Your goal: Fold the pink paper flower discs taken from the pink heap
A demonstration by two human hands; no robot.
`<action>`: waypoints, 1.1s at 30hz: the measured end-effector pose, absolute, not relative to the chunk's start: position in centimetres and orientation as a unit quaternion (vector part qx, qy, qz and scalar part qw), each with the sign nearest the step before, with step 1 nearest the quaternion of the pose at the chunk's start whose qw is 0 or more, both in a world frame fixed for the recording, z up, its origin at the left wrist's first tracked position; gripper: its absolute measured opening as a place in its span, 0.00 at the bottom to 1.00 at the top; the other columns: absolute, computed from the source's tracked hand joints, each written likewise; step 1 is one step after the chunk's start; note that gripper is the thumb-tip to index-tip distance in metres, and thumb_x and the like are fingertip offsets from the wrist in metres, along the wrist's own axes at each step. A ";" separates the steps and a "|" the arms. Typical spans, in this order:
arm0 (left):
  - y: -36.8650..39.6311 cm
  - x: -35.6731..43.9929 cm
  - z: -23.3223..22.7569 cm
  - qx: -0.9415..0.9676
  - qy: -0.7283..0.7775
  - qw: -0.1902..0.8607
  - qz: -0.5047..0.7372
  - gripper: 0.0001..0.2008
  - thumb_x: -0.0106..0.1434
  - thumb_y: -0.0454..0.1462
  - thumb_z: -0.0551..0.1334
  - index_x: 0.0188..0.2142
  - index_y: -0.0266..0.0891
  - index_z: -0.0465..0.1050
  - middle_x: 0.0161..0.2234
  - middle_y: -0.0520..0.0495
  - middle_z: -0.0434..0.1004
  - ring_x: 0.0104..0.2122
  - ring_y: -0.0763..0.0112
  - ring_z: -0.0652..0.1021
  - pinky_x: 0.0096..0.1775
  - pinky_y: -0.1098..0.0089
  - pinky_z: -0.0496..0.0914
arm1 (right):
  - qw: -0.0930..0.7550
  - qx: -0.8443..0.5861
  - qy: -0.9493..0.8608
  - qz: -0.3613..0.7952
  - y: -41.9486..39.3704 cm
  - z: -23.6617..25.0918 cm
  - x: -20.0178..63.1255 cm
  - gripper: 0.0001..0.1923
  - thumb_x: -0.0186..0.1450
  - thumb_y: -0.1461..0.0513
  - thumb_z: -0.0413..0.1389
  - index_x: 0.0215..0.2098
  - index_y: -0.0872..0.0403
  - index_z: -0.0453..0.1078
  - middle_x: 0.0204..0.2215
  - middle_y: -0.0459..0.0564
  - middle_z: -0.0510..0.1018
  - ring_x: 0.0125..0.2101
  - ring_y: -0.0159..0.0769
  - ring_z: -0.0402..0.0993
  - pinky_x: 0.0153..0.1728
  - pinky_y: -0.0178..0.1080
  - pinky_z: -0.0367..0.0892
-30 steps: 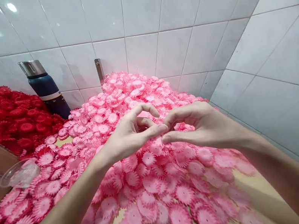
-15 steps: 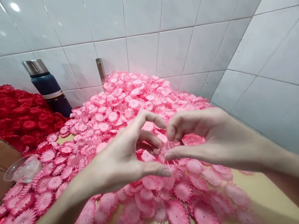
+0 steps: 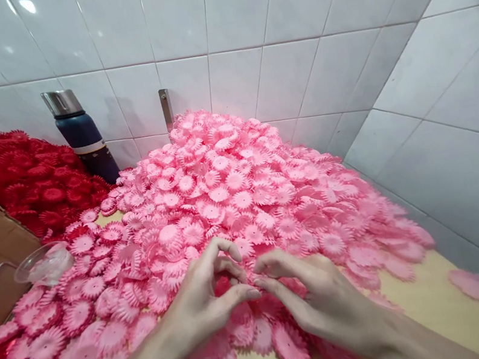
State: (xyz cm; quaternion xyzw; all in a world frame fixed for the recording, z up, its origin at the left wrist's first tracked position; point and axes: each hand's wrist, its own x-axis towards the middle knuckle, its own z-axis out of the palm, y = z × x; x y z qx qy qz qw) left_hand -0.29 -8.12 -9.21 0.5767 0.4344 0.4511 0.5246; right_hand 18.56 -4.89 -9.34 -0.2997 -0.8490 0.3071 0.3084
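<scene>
Pink flower pieces (image 3: 232, 193) heap toward the desk's (image 3: 431, 310) far edge — left hand (image 3: 204, 299) and right hand (image 3: 318, 295) meet fingertip to fingertip at its near slope, pinching something small I cannot make out.

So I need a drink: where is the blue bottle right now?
In the head view the blue bottle stands far left against the tiled wall, between the red flower pile and the pink flower pile.

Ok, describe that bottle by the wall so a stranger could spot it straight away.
Look along the white tiled back wall to the gap between the red pile and the pink pile. The bottle stands upright there: dark blue with a steel cap, the only tall thing.
</scene>
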 end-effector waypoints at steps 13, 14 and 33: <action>-9.5 0.5 -5.6 0.510 0.412 0.547 0.521 0.11 0.59 0.32 0.66 0.30 0.39 0.62 0.29 0.55 0.64 0.29 0.76 0.66 0.31 0.75 0.64 | 0.461 -0.343 -0.776 0.259 -6.8 -8.0 17.4 0.03 0.66 0.64 0.54 0.36 0.50 0.68 0.45 0.54 0.80 0.48 0.46 0.77 0.43 0.48 0.76; -9.6 0.6 -5.1 0.504 0.413 0.552 0.521 0.11 0.59 0.32 0.66 0.30 0.39 0.62 0.29 0.55 0.64 0.29 0.76 0.66 0.30 0.74 0.64 | 0.474 -0.343 -0.765 0.269 -7.0 -7.8 17.3 0.03 0.66 0.64 0.55 0.36 0.49 0.69 0.45 0.53 0.80 0.48 0.46 0.77 0.44 0.48 0.76; -11.7 0.4 -4.6 0.431 0.389 0.646 0.496 0.17 0.53 0.39 0.71 0.27 0.38 0.61 0.25 0.56 0.60 0.24 0.78 0.63 0.27 0.76 0.61 | 0.542 -0.382 -0.705 0.252 -7.8 -6.6 18.8 0.03 0.66 0.62 0.56 0.34 0.47 0.70 0.38 0.52 0.83 0.42 0.51 0.80 0.39 0.51 0.79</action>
